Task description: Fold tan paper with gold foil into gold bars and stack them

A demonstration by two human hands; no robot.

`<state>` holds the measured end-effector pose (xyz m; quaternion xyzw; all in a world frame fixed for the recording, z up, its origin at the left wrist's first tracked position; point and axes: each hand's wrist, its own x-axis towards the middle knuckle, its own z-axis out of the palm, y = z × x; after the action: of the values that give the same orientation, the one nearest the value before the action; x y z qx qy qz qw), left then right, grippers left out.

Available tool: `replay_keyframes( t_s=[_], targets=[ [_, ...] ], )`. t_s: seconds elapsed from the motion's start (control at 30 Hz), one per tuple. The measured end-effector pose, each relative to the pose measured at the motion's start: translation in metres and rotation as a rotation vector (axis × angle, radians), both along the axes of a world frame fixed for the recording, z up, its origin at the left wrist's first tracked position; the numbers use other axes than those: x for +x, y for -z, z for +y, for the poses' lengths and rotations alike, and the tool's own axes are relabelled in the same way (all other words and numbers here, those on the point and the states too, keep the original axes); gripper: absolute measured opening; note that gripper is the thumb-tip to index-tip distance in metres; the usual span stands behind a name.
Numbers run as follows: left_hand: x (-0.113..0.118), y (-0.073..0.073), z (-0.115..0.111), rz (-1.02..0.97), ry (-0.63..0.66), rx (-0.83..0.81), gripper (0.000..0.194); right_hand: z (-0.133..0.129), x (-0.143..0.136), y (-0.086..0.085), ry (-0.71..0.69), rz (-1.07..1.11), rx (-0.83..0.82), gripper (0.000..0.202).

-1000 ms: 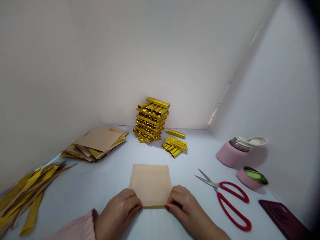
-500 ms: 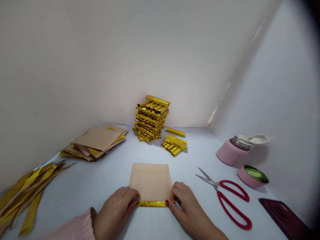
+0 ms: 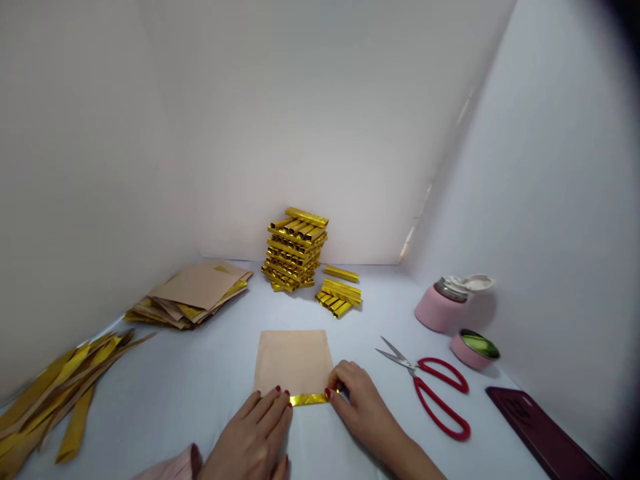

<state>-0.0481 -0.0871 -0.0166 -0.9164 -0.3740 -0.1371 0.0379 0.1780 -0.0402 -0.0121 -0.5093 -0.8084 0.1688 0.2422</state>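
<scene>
A square sheet of paper (image 3: 294,360), tan on the side facing up, lies in front of me with its near edge folded over as a narrow shiny gold strip. My left hand (image 3: 253,430) rests palm down, its fingers stretched flat across the left end of that fold. Thumb and forefinger of my right hand (image 3: 363,407) pinch the fold's right end. To the right of that hand lie scissors (image 3: 414,368) with red handles, blades parted. Both ends of the fold are partly hidden under my fingers.
A stack of gold paper tubes (image 3: 295,253) stands at the back, with several more tubes (image 3: 340,297) beside it. Tan-and-gold sheets (image 3: 197,287) and loose strips (image 3: 65,393) lie left. At right are a pink jar (image 3: 437,308), a pink cup (image 3: 473,350) and a dark red phone-like slab (image 3: 540,427).
My left hand has gone from pinching the fold's left end to lying flat over it. The right hand keeps its pinch. The view has shifted slightly.
</scene>
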Motion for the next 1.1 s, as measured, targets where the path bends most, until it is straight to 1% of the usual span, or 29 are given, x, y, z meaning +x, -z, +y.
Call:
replay_keyframes(
  t_s=[0.1,0.13,0.2,0.27,0.3,0.37,0.43,0.5,0.63,0.73,0.8,0.87,0.93,1.03,1.1],
  targets=[
    [-0.005,0.017,-0.007,-0.069,0.007,0.046,0.057,-0.013,-0.011,-0.002,0.054,-0.024,0.079,0.020],
    [-0.006,0.022,-0.008,-0.095,0.003,0.052,0.059,-0.020,-0.016,-0.001,0.040,-0.040,0.104,0.025],
    [-0.008,0.030,-0.008,-0.146,0.000,0.051,0.063,-0.033,-0.028,0.001,-0.078,-0.097,0.115,0.036],
    [-0.009,0.033,-0.009,-0.176,-0.008,0.035,0.064,-0.044,-0.038,0.004,-0.244,-0.177,0.042,0.048],
    [-0.009,0.033,-0.010,-0.180,-0.015,0.021,0.063,-0.048,-0.042,0.005,-0.276,-0.207,0.000,0.052],
    [-0.009,0.030,-0.011,-0.158,-0.035,-0.030,0.060,-0.054,-0.045,0.005,-0.265,-0.245,-0.059,0.057],
    [-0.009,0.026,-0.013,-0.122,-0.064,-0.093,0.059,-0.058,-0.041,0.003,-0.202,-0.280,-0.075,0.057],
    [-0.012,0.023,-0.014,-0.095,-0.090,-0.138,0.058,-0.060,-0.032,0.000,-0.122,-0.312,-0.076,0.056],
    [-0.020,0.023,-0.018,-0.106,-0.140,-0.145,0.054,-0.063,-0.006,-0.003,0.053,-0.339,-0.077,0.055],
    [-0.025,0.023,-0.021,-0.112,-0.203,-0.150,0.056,-0.065,0.006,-0.003,0.115,-0.349,-0.077,0.053],
    [-0.025,0.020,-0.023,-0.103,-0.231,-0.166,0.057,-0.065,0.008,-0.004,0.128,-0.353,-0.075,0.053],
    [-0.024,0.015,-0.024,-0.086,-0.248,-0.186,0.058,-0.066,0.002,-0.006,0.127,-0.353,-0.065,0.055],
    [-0.021,0.011,-0.024,-0.069,-0.262,-0.198,0.060,-0.067,-0.010,-0.009,0.081,-0.348,-0.050,0.057],
    [-0.017,0.006,-0.023,-0.046,-0.279,-0.206,0.062,-0.069,-0.030,-0.012,-0.081,-0.337,-0.044,0.058],
    [-0.016,0.006,-0.023,-0.030,-0.286,-0.212,0.063,-0.067,-0.038,-0.013,-0.152,-0.329,-0.050,0.056]
  ],
)
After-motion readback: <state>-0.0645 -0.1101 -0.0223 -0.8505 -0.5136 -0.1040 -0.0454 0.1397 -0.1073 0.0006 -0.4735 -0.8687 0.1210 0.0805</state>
